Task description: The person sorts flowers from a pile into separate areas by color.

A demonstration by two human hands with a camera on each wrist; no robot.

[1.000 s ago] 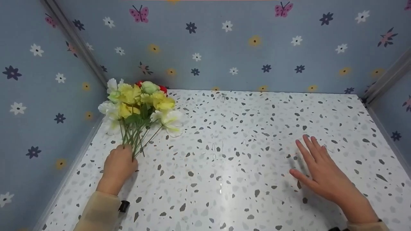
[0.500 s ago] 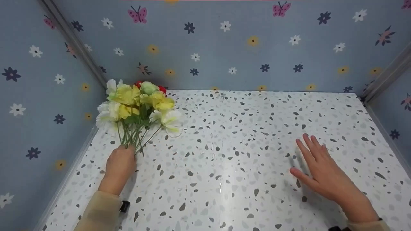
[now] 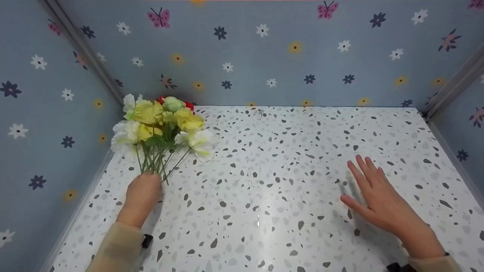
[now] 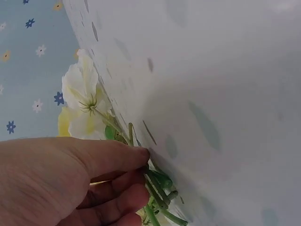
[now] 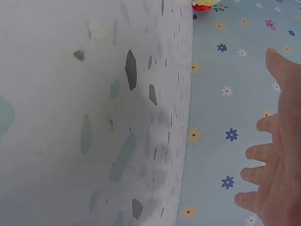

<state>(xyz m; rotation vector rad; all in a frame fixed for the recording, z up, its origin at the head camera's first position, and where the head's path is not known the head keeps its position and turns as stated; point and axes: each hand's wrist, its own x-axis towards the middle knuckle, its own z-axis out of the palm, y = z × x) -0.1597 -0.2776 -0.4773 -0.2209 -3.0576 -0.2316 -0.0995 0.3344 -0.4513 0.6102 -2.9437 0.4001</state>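
A bunch of artificial flowers with yellow, white, pale green and red heads lies at the back left of the table in the head view. My left hand grips the stems near their lower ends. In the left wrist view, the thumb and curled fingers of the left hand pinch the green stems, whose cut ends poke out past the fingertips. My right hand hovers palm down at the right, fingers spread and holding nothing. The right wrist view shows that hand with its fingers extended, away from the flowers.
The speckled white table stretches between the hands. A blue patterned panel rises along its back edge, close behind the flower heads. Side panels stand at left and right.
The left hand has shifted slightly on the stems, and the white blooms on the left have spread a little outward. The right hand has barely moved.
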